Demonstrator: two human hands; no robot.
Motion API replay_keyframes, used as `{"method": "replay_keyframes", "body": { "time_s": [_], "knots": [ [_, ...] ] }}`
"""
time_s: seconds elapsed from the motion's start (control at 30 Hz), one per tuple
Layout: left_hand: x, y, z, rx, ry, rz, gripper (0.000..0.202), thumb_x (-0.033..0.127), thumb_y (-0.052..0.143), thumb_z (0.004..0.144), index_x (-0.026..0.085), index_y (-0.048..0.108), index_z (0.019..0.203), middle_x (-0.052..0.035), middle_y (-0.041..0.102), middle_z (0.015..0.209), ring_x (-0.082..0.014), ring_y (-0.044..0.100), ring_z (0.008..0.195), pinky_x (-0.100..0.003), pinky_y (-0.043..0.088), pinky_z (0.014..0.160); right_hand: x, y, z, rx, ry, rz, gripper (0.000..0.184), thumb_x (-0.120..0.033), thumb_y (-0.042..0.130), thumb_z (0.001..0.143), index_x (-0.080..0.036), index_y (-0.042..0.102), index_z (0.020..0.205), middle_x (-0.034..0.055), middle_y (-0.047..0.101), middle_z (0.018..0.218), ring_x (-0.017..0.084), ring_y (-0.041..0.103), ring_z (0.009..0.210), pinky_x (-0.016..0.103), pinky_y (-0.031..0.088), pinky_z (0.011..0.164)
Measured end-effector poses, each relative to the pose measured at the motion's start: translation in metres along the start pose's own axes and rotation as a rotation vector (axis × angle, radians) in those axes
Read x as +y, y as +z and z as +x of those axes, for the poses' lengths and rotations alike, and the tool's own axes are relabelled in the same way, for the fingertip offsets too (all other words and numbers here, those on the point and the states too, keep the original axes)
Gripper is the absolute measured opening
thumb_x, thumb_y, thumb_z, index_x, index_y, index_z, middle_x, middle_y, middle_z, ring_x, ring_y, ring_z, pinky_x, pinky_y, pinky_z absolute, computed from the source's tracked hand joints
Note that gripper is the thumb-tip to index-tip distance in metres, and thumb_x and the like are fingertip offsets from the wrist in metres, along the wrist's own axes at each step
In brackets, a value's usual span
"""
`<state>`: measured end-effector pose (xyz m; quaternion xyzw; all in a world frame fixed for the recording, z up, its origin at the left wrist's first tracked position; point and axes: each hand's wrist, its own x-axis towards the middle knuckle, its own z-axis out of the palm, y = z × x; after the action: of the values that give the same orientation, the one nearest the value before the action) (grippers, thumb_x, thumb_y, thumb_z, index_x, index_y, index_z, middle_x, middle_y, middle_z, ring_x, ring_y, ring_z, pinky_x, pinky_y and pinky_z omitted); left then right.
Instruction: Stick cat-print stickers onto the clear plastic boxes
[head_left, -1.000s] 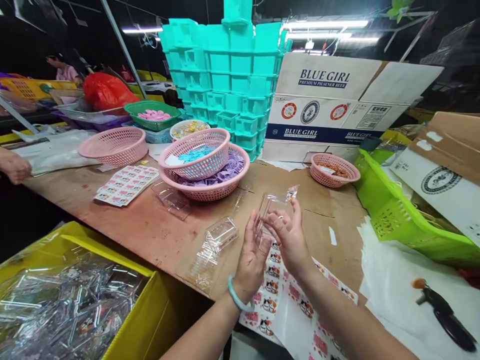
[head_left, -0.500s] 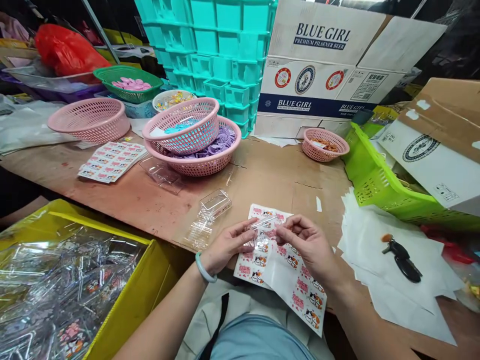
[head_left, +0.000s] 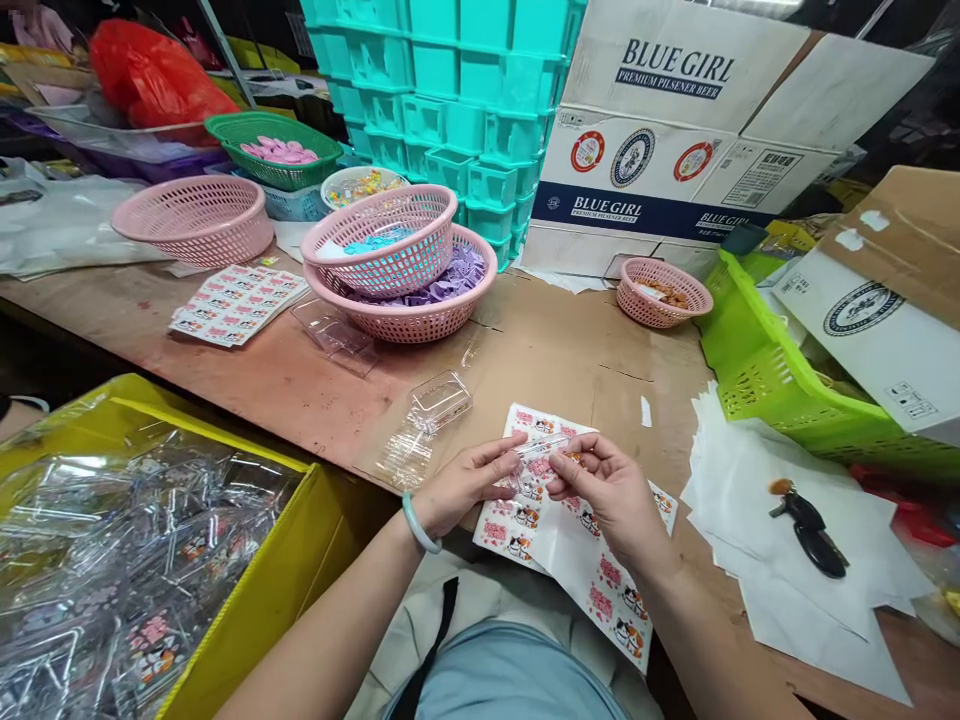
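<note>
My left hand (head_left: 472,480), with a pale bangle on its wrist, is closed on a clear plastic box (head_left: 534,450). Fingers of my right hand (head_left: 604,485) pinch at the box's right side; whether a small sticker is between them I cannot make out. Under both hands lie sheets of cat stickers (head_left: 517,515), printed with orange-and-black cats and pink lettering. One sheet's blank backing shows, and a sheet hangs over the table edge toward my lap. Left of the hands, another clear plastic box (head_left: 442,400) rests on the table.
A yellow bin (head_left: 247,560) full of clear boxes stands at lower left. Pink baskets (head_left: 405,325) and a sticker stack (head_left: 217,310) sit farther back. Teal crates (head_left: 450,80) and a beer carton (head_left: 645,100) rise behind. Keys (head_left: 814,535) lie on white paper at right, beside a green basket (head_left: 787,350).
The view has shifted slightly, moving the surroundings to the right in the picture. My right hand has closed in on the box, its fingers now against the box's right side.
</note>
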<state>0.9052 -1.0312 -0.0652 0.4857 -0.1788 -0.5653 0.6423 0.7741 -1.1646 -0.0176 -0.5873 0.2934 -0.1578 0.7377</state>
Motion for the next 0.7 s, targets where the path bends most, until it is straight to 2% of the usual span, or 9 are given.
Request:
{"method": "replay_keyframes", "body": {
  "time_s": [0.2, 0.3, 0.37, 0.43, 0.5, 0.57, 0.63, 0.7],
  "knots": [
    [0.0, 0.0, 0.0, -0.003, -0.018, 0.008, 0.056, 0.044, 0.066, 0.078, 0.024, 0.055, 0.129, -0.0087, 0.058, 0.118, -0.0201, 0.052, 0.107, -0.035, 0.045, 0.089, 0.004, -0.001, 0.001, 0.046, -0.014, -0.003, 0.037, -0.037, 0.081, 0.065, -0.018, 0.053, 0.081, -0.004, 0.062, 0.065, 0.01, 0.063, 0.054, 0.023, 0.056, 0.056],
    [0.001, 0.002, -0.001, 0.006, 0.019, 0.124, 0.054, 0.046, 0.061, 0.082, 0.025, 0.053, 0.131, -0.0087, 0.056, 0.123, -0.0218, 0.052, 0.109, -0.039, 0.046, 0.09, 0.002, -0.005, 0.0, 0.039, -0.016, 0.047, 0.034, -0.035, 0.08, 0.067, -0.018, 0.054, 0.081, -0.0047, 0.062, 0.062, 0.009, 0.063, 0.054, 0.021, 0.055, 0.056],
    [0.004, 0.006, -0.003, 0.104, 0.169, 0.352, 0.047, 0.046, 0.058, 0.084, 0.025, 0.057, 0.127, -0.0084, 0.056, 0.124, -0.023, 0.052, 0.111, -0.043, 0.043, 0.096, -0.001, -0.007, -0.001, 0.054, -0.029, 0.08, 0.033, -0.033, 0.08, 0.067, -0.019, 0.054, 0.081, -0.005, 0.062, 0.061, 0.008, 0.062, 0.053, 0.019, 0.054, 0.055],
    [0.01, 0.013, -0.006, 0.287, 0.399, 0.617, 0.039, 0.044, 0.056, 0.085, 0.025, 0.064, 0.118, -0.0082, 0.057, 0.121, -0.0238, 0.049, 0.115, -0.045, 0.037, 0.103, -0.003, -0.006, -0.001, 0.081, -0.053, 0.108, 0.033, -0.032, 0.081, 0.067, -0.019, 0.054, 0.08, -0.0053, 0.063, 0.061, 0.008, 0.062, 0.053, 0.018, 0.053, 0.054],
    [0.016, 0.022, -0.01, 0.394, 0.564, 0.756, 0.033, 0.042, 0.059, 0.084, 0.025, 0.067, 0.11, -0.0079, 0.057, 0.118, -0.0241, 0.047, 0.118, -0.044, 0.032, 0.106, -0.005, -0.003, -0.001, 0.084, -0.079, 0.12, 0.032, -0.031, 0.08, 0.067, -0.019, 0.054, 0.081, -0.0053, 0.063, 0.061, 0.008, 0.063, 0.054, 0.018, 0.053, 0.055],
    [0.021, 0.031, -0.013, 0.354, 0.593, 0.702, 0.024, 0.04, 0.063, 0.081, 0.023, 0.07, 0.096, -0.0073, 0.058, 0.117, -0.0234, 0.049, 0.117, -0.042, 0.034, 0.105, -0.006, 0.001, -0.002, 0.07, -0.11, 0.101, 0.03, -0.032, 0.079, 0.069, -0.02, 0.055, 0.081, -0.0047, 0.063, 0.061, 0.01, 0.063, 0.055, 0.02, 0.054, 0.056],
    [0.023, 0.036, -0.014, 0.293, 0.559, 0.558, 0.017, 0.036, 0.063, 0.082, 0.019, 0.067, 0.08, -0.0075, 0.06, 0.116, -0.0222, 0.053, 0.113, -0.039, 0.037, 0.102, -0.006, 0.001, -0.002, 0.064, -0.138, 0.028, 0.027, -0.035, 0.077, 0.071, -0.019, 0.057, 0.081, -0.0027, 0.064, 0.062, 0.011, 0.063, 0.056, 0.023, 0.054, 0.057],
    [0.023, 0.037, -0.014, 0.323, 0.545, 0.488, 0.02, 0.033, 0.06, 0.084, 0.018, 0.062, 0.071, -0.0079, 0.06, 0.113, -0.0214, 0.055, 0.109, -0.038, 0.038, 0.1, -0.008, -0.002, -0.002, 0.141, -0.208, -0.076, 0.025, -0.036, 0.076, 0.072, -0.018, 0.059, 0.081, -0.0011, 0.064, 0.065, 0.012, 0.062, 0.058, 0.024, 0.054, 0.058]
  ]
}}
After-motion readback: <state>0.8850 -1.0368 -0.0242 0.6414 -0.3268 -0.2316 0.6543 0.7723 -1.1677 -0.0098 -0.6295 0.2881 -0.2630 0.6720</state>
